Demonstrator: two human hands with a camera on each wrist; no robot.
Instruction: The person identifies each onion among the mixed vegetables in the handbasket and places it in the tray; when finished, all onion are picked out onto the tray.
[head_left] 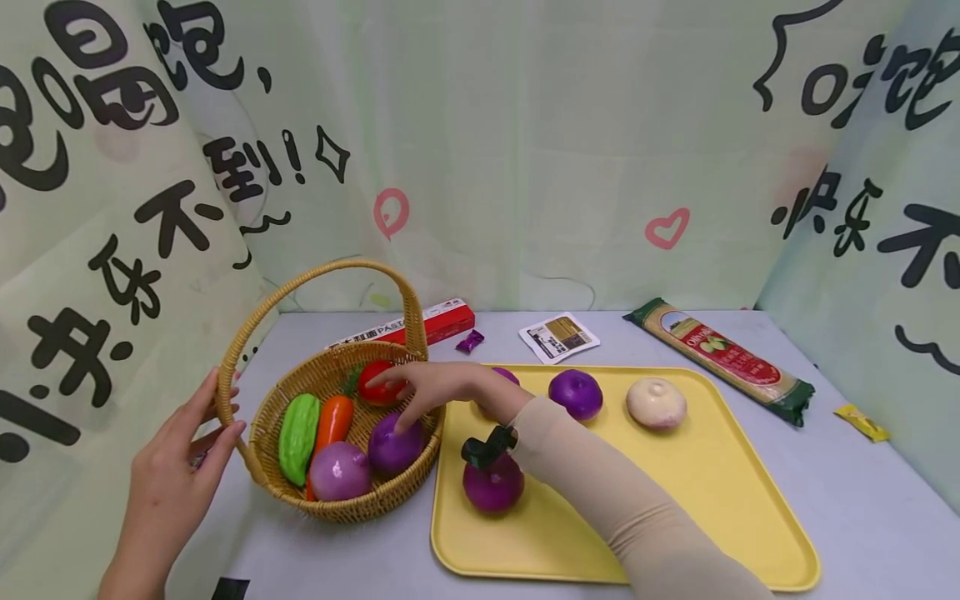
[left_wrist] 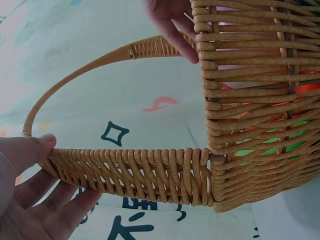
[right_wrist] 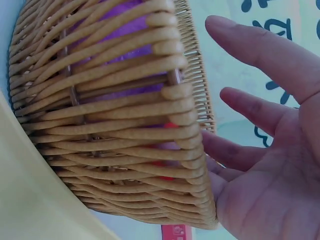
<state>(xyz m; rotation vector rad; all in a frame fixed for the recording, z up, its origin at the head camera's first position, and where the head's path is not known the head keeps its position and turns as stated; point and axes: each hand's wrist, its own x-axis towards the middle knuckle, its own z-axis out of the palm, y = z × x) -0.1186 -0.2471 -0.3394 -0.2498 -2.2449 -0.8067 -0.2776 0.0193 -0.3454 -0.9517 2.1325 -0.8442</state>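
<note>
One wicker basket (head_left: 337, 467) on the grey surface (head_left: 862, 500), steadied at the handle by the left hand (head_left: 176, 467), fingers (left_wrist: 30, 150) straight and spread against it. Inside: two purple onions (head_left: 393, 446), one tomato (head_left: 378, 383), one carrot (head_left: 332, 421), one green gourd (head_left: 298, 435). Right hand (head_left: 431, 387) over the basket, fingers (right_wrist: 260, 45) apart, tips touching one onion. On one yellow tray (head_left: 675, 500) beside the basket: three purple onions (head_left: 576, 393) and one pale onion (head_left: 656, 402).

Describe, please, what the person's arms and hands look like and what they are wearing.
The right arm wears a close-fitting beige sleeve reaching the wrist, with a small black device strapped near it. The right hand is bare, with no glove or ring visible. The left hand is also bare, and its forearm shows no sleeve in the head view.
</note>
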